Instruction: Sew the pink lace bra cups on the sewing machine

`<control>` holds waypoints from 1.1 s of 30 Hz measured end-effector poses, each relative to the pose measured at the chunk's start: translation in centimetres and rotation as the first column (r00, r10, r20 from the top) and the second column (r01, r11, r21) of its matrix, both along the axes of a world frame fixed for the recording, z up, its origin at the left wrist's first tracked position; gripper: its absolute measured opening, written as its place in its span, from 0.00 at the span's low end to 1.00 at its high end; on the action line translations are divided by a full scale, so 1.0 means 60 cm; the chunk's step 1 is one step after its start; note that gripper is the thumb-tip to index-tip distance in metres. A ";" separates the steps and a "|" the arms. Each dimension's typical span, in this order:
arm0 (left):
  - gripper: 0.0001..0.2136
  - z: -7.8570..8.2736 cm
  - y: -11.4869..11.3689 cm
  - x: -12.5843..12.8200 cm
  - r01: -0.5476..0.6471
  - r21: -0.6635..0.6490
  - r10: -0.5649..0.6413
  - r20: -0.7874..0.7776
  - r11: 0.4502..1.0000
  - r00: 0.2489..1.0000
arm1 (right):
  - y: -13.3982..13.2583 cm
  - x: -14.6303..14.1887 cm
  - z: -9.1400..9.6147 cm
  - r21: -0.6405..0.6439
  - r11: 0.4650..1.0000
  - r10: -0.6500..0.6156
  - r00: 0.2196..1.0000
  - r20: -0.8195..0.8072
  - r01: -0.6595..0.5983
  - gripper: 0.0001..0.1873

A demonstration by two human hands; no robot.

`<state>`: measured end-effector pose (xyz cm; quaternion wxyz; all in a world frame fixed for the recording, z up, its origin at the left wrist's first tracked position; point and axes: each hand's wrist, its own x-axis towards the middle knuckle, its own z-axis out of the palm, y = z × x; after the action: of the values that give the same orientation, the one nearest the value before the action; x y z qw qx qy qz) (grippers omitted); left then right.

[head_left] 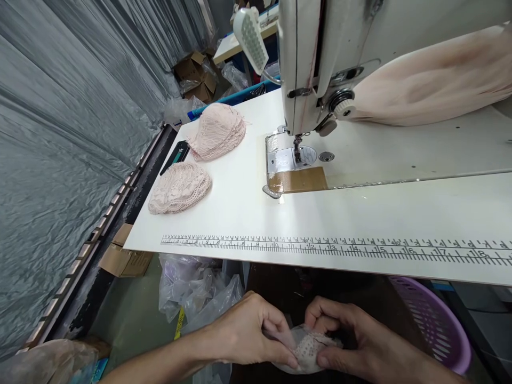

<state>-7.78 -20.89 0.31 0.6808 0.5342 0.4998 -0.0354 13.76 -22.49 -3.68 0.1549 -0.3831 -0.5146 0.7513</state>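
Below the table's front edge, my left hand [256, 333] and my right hand [348, 338] both pinch a small piece of pale lace fabric [310, 349] with a sheer, mesh-like part. The fingers of each hand are closed on it, from opposite sides. Two stacks of pink lace cups lie on the left of the white table: a nearer lace stack [180, 188] and a farther lace stack [219, 130]. Above and to the right of my hands stands a sewing machine [304, 69], its needle and presser foot over the metal plate [294, 159].
A printed ruler [276, 244] runs along the front of the table [236, 208]. Pink fabric [436, 80] hangs behind the machine arm. Beneath are a purple basket [440, 320] and plastic bags [196, 288]. A cardboard box [126, 258] sits by the left wall. A dark tool [176, 154] lies beside the stacks.
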 end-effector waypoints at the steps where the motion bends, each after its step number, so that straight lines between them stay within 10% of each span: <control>1: 0.11 0.001 0.000 0.000 -0.001 0.003 0.001 -0.001 1.000 1.000 | 0.000 -0.001 0.001 0.020 1.000 -0.014 1.000 0.023 0.014 0.07; 33: 0.11 0.011 0.005 0.009 -0.048 -0.032 0.046 -0.057 0.998 0.997 | 0.004 0.008 -0.005 -0.055 0.998 0.021 0.999 0.042 -0.019 0.07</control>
<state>-7.27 -20.60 0.97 0.6759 0.5097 0.5305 -0.0430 14.22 -22.27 -4.01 0.1259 -0.3979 -0.5010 0.7582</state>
